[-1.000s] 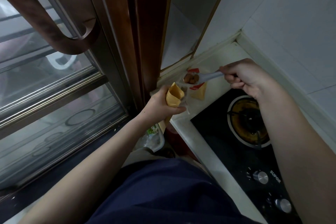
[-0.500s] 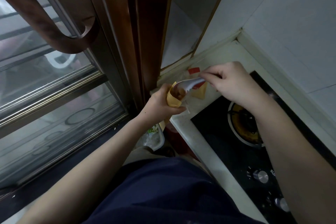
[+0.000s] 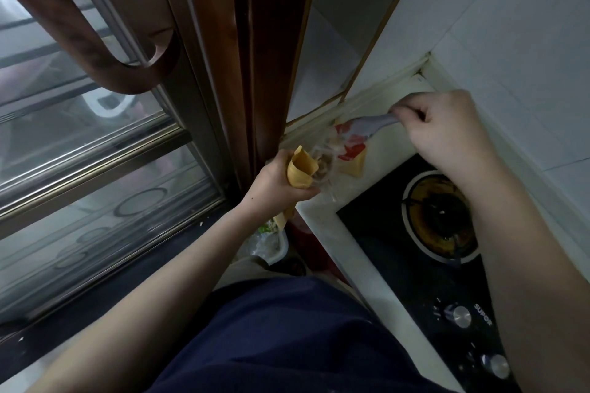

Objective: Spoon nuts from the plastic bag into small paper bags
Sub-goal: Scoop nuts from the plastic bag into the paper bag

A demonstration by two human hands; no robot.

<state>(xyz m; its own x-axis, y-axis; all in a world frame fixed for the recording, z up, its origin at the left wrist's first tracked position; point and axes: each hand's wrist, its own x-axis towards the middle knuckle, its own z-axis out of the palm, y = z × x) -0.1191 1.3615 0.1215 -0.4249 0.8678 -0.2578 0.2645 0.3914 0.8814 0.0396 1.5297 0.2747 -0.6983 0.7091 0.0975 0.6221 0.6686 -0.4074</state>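
Holding: left hand (image 3: 275, 183) has its fingers wrapped round a small tan paper bag (image 3: 300, 171), mouth up and open, at the counter's corner
Scooping: right hand (image 3: 447, 134) pinches the handle of a pale grey plastic spoon (image 3: 372, 124), knuckles up, fingers curled tight on it
Spoon bowl: pointing left from the right hand, tilted down into the clear plastic bag with red print (image 3: 349, 147); can't tell if anything's loaded on it, it's a bit blurry
Plastic bag: slumped on the white countertop (image 3: 322, 226) between the two hands, its left edge just beside the paper bag
Nuts: a brownish clump (image 3: 322, 169) shows through the clear plastic, right next to the left hand's fingers
Spare paper: a tan folded corner (image 3: 354, 167) pokes out under the plastic bag, below the spoon
Stove: black glass gas hob with a round burner (image 3: 440, 217) sits under the right forearm
Knobs: two silver dials (image 3: 458, 316) nearer the body, on the right arm's side
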